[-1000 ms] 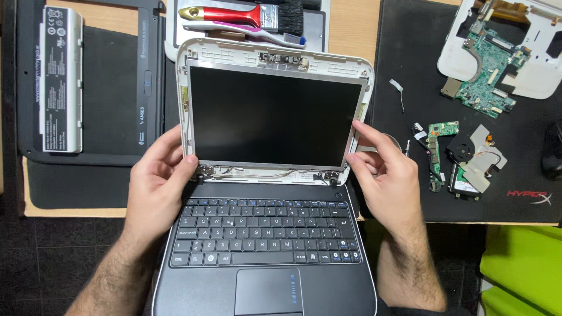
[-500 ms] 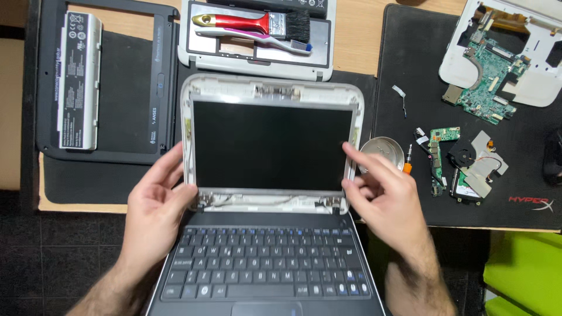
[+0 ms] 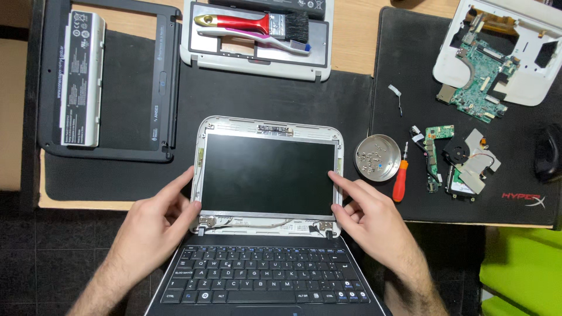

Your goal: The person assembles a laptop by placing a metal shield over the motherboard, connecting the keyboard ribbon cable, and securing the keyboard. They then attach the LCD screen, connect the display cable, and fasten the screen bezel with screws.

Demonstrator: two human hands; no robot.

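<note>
A small laptop with a black keyboard (image 3: 263,278) lies open at the near edge, its lid laid back flat on the desk. The bare screen panel (image 3: 268,174) sits in a white lid shell (image 3: 269,124) with the front bezel off and cables showing at the hinges. My left hand (image 3: 155,222) rests its fingers on the lid's left edge near the lower corner. My right hand (image 3: 369,216) touches the screen's right edge with its fingertips. Neither hand grips anything.
A round metal dish of screws (image 3: 377,157) and an orange screwdriver (image 3: 400,181) lie right of the lid. Circuit boards and a fan (image 3: 462,155) and an opened white case (image 3: 497,55) sit farther right. A battery (image 3: 82,79), black bezel (image 3: 167,82) and red-handled brush (image 3: 252,24) lie behind.
The lid has gone from tilted up to lying back flat on the desk. Both hands slid along its sides to the lower edges, and the metal dish came into view.
</note>
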